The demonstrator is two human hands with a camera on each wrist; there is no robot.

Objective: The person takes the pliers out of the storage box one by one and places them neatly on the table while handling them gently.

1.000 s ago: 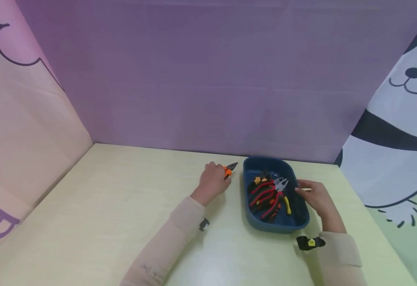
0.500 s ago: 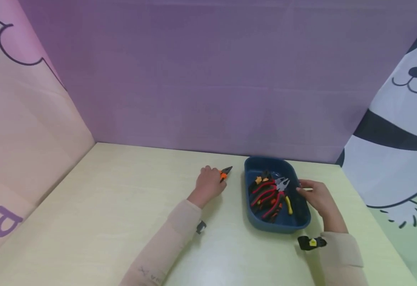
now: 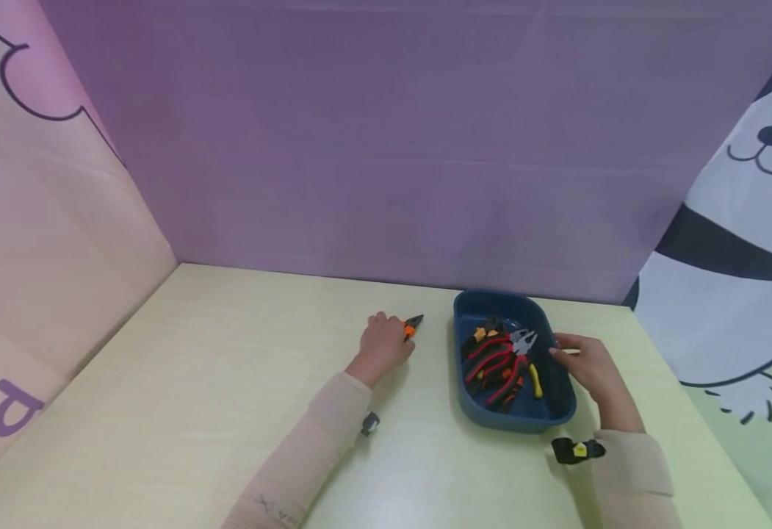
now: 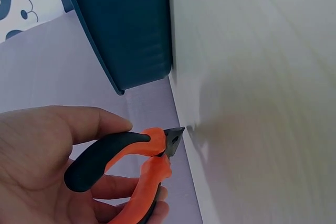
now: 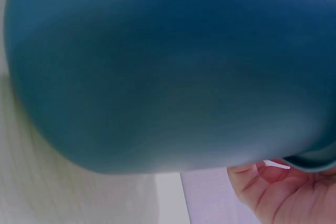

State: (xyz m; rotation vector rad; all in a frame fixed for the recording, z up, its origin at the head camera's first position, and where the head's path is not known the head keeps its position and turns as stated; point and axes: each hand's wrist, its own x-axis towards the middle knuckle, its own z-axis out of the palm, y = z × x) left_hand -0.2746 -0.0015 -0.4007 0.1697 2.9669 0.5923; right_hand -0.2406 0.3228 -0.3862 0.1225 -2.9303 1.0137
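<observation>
My left hand (image 3: 383, 345) holds a pair of pliers (image 3: 410, 329) with orange and black handles, just left of the blue bin (image 3: 518, 424). In the left wrist view, thumb and fingers grip the spread handles (image 4: 150, 179), and the dark pointed tip is at the tabletop; whether it touches is unclear. My right hand (image 3: 587, 371) holds the right rim of the bin, thumb and fingers at its edge. Inside the bin lie several pliers, some with red-and-black handles (image 3: 510, 383), one with a yellow handle (image 3: 535, 382). The right wrist view shows mostly the bin's outer wall (image 5: 168, 87).
The bin stands on a pale wooden table (image 3: 227, 382), near its back edge. Behind the table hangs a purple cloth backdrop (image 3: 386, 147). Printed panels flank both sides, with a panda picture (image 3: 723, 316) on the right. Small black devices are strapped at both wrists.
My left hand has moved slightly left and toward me with the pliers, widening the gap to the bin. The right hand and the bin keep their places.
</observation>
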